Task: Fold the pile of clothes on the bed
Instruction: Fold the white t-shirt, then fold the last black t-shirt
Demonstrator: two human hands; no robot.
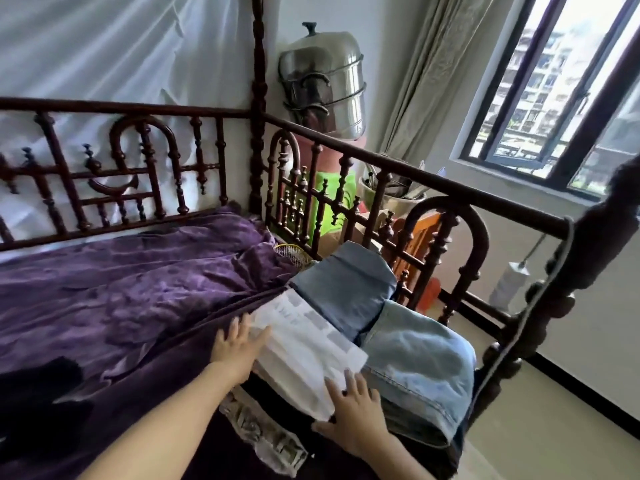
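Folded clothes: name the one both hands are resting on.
The white garment, with left hand and right hand on its edges; the grey-blue piece and pale denim piece lie beyond.

Both of your forearms were bare along their whole visible length, from the lower edge of the view to the wrists. Your left hand (239, 344) and your right hand (353, 420) were bare as well. The fingers (245, 324) were short and rounded, and their nails were trimmed short. Close to the camera, the wide lens made your left forearm look broad.
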